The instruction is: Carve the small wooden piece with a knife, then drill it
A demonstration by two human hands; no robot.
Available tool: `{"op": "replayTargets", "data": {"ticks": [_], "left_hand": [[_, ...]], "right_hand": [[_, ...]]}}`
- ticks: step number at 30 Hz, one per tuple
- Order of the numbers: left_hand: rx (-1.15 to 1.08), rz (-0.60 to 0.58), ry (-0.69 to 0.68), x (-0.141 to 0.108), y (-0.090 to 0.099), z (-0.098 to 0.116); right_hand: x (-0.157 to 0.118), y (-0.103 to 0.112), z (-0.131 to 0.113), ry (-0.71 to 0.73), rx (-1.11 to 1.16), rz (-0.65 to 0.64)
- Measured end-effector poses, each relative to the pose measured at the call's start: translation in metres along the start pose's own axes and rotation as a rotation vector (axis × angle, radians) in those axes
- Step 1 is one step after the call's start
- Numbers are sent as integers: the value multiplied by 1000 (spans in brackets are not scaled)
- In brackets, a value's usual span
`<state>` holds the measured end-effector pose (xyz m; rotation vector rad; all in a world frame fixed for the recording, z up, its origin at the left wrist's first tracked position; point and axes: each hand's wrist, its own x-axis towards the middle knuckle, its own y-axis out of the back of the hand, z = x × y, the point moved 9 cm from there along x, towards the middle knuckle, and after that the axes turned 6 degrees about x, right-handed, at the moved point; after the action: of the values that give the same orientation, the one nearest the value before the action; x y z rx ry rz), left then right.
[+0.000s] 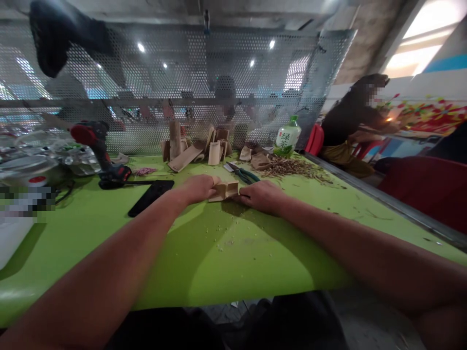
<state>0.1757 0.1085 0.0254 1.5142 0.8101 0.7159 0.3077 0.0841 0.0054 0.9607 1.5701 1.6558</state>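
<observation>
One folded piece of brown cardboard sits on the table between both hands, near its middle. The left hand and right hand curl nearly closed, pinching its two ends, forearms reaching in from the near corners. Just beyond lie one pair of green-handled pliers and a far cluster of cardboard pieces. One cordless drill stands far left, one green tea bottle far right. The lime-green table meets a perforated metal screen; one seated person works off to the right.

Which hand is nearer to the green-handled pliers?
Right. The right hand is just in front of the pliers. The left hand is farther, on the other side of the cardboard piece.
</observation>
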Motion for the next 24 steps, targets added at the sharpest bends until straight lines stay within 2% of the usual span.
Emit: {"op": "replayTargets", "data": {"ticks": [5, 11, 21, 24], "left_hand": [[-6, -5, 1, 1, -2, -1], [-3, -41, 34, 0, -3, -1], [-51, -30, 29, 1, -5, -4], [-40, -38, 18, 1, -6, -4]], "right_hand": [[-3, 6, 13, -113, -4, 149], [-1, 6, 18, -151, -27, 206], [4, 6, 12, -172, -23, 64], [4, 1, 6, -145, -29, -12]]}}
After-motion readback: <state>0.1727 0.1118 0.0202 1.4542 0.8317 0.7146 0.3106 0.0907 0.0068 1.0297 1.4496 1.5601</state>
